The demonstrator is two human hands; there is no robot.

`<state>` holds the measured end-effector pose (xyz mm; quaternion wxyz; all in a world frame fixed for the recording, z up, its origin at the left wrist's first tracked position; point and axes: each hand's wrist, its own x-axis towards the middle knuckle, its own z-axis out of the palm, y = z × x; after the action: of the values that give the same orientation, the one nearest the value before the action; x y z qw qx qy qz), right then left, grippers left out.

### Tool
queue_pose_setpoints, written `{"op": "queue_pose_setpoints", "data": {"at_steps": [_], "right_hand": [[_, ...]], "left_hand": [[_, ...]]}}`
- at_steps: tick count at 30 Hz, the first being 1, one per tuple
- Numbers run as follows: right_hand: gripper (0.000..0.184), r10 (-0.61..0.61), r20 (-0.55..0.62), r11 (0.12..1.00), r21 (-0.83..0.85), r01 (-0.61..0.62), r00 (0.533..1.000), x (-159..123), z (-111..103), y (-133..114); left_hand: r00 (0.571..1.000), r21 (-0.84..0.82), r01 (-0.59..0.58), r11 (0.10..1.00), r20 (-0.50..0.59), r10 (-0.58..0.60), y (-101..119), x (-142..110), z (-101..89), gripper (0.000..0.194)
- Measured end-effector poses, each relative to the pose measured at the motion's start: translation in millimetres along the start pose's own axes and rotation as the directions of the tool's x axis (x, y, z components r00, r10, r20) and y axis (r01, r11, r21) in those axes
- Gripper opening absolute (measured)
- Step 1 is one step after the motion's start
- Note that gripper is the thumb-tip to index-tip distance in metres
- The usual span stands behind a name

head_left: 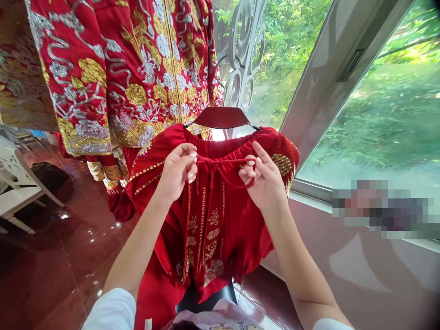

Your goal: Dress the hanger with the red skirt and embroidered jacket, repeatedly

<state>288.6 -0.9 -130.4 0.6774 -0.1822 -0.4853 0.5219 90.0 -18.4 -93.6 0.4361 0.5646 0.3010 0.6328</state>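
A red embroidered skirt with a gathered waistband hangs in front of me from a dark red hanger. Across its waist runs a thin red drawstring, knotted or looped near the middle. My left hand pinches one side of the drawstring between thumb and forefinger. On the other side, my right hand pinches it too, its forefinger pointing up and the other fingers curled. The cord is stretched taut between both hands, and a loose loop droops below it.
Behind hangs a red jacket with gold and silver embroidery. A window with a grey frame is on the right, its sill holding a blurred-out item. At left, a white chair stands on the dark red tiled floor.
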Motion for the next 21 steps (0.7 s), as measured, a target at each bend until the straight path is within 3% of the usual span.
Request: {"op": "queue_pose_setpoints", "data": {"at_steps": [3,8,10,12,14,16,18,19,21], "right_hand": [[0.038,0.124,0.048,0.992,-0.029,-0.122,0.991,16,-6,-14],[0.037,0.098,0.03,0.971,-0.224,-0.089,0.995,27,-20,-21],[0.039,0.083,0.051,0.948,-0.31,-0.063,0.995,24,-24,-22],[0.037,0.012,0.111,0.9,-0.435,0.038,0.994,21,-27,-27],[0.033,-0.138,0.187,0.778,-0.588,0.223,0.973,22,-31,-36],[0.034,-0.37,0.248,0.531,-0.734,0.423,0.895,29,-40,-48],[0.043,-0.518,0.299,0.272,-0.83,0.486,0.801,40,-54,-57],[0.047,-0.508,0.323,0.214,-0.851,0.48,0.799,47,-62,-60],[0.047,-0.359,0.332,0.247,-0.868,0.432,0.872,59,-78,-60]], "left_hand": [[0.999,0.031,-0.005,1.0,0.033,0.004,-3,11,-3.6,0.019],[0.997,0.232,-0.08,0.97,0.016,0.079,-12,17,-21.7,0.023],[0.988,0.401,-0.15,0.904,0.021,0.155,-12,13,-26.3,0.019],[0.964,0.575,-0.246,0.78,0.06,0.26,-6,7,-29.4,0.016],[0.917,0.7,-0.351,0.621,0.123,0.38,7,4,-34.1,0.019],[0.853,0.793,-0.425,0.438,0.189,0.486,26,6,-42.8,0.028],[0.828,0.861,-0.426,0.279,0.246,0.504,45,16,-55.5,0.038],[0.847,0.882,-0.41,0.233,0.273,0.455,52,23,-62.5,0.043],[0.906,0.901,-0.376,0.218,0.308,0.291,59,37,-75.1,0.051]]}}
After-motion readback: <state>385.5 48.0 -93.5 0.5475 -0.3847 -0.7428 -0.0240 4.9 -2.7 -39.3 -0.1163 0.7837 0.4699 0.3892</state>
